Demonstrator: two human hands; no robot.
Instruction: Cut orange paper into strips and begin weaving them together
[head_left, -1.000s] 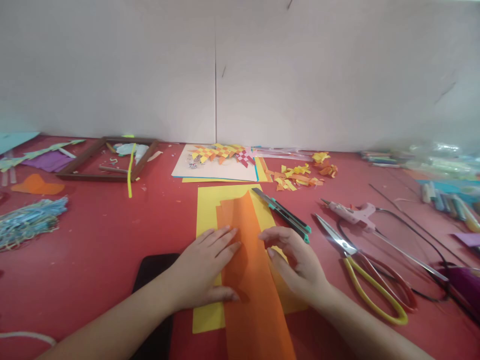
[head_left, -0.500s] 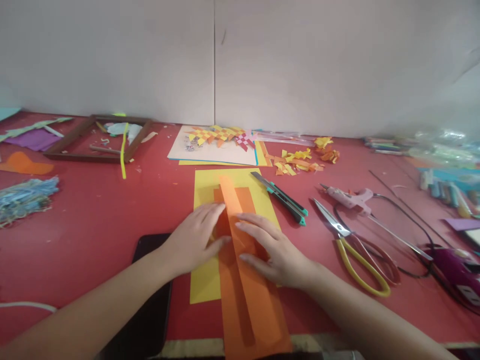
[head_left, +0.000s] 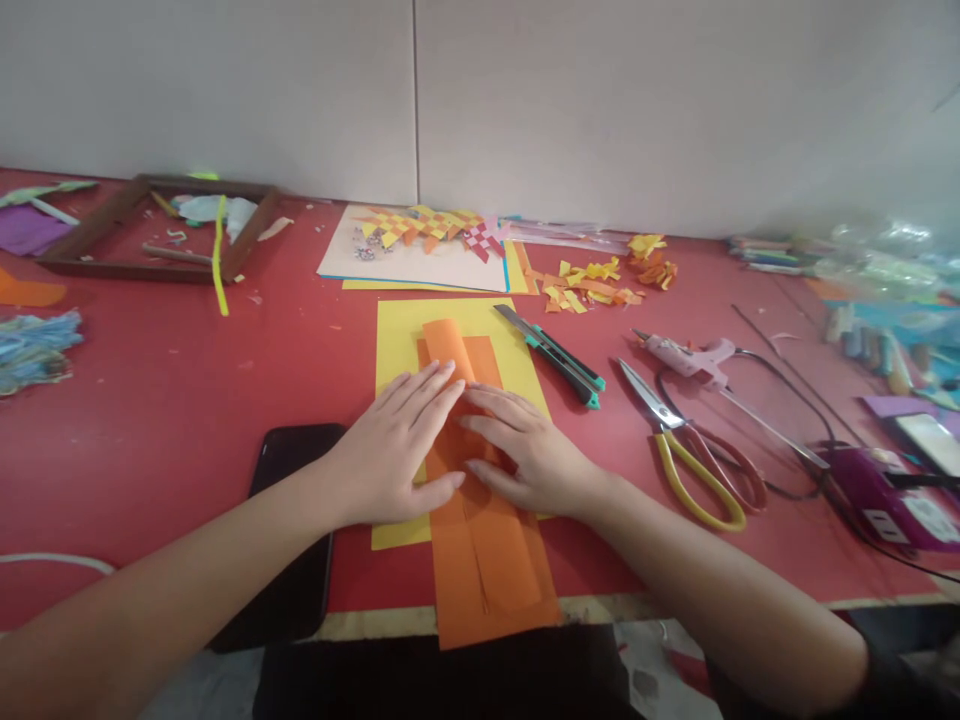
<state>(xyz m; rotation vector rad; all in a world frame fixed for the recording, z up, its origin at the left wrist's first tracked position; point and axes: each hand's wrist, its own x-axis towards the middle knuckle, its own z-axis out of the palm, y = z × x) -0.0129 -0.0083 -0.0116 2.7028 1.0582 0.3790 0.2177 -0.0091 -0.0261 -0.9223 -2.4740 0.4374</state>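
Folding is best done with edges aligned; the orange paper [head_left: 504,562] is pressed, not clenched, by the left hand [head_left: 386,455] and right hand [head_left: 546,462]

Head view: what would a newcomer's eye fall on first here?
Probably the bright orange paper, front and centre over a yellow sheet, with the left hand and right hand on it. Next, the scissors with one yellow and one red handle, to the right, and the cutter, its blade over the yellow sheet's edge.
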